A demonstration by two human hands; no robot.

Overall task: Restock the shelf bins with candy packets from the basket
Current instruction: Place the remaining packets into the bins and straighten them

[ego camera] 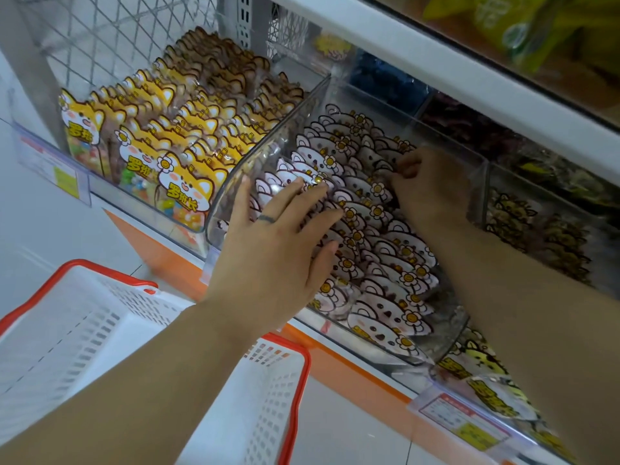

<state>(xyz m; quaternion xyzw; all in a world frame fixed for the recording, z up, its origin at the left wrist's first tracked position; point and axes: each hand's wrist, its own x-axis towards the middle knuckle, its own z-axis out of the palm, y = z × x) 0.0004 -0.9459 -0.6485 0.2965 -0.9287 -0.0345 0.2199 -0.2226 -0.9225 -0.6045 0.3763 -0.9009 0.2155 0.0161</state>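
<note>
A clear shelf bin in the middle holds rows of pink bear-shaped candy packets. My left hand lies flat with straight fingers pressing on the front left rows of these packets. My right hand reaches deeper into the same bin, its fingers curled and pinching the top of a pink packet near the back. The white basket with a red rim stands below at the lower left; no packets show inside it.
A bin of yellow fox-shaped candy packets stands to the left. Bins of dark packets are to the right, with a yellow packet bin below. A white shelf board overhangs the bins. Price tags line the orange shelf edge.
</note>
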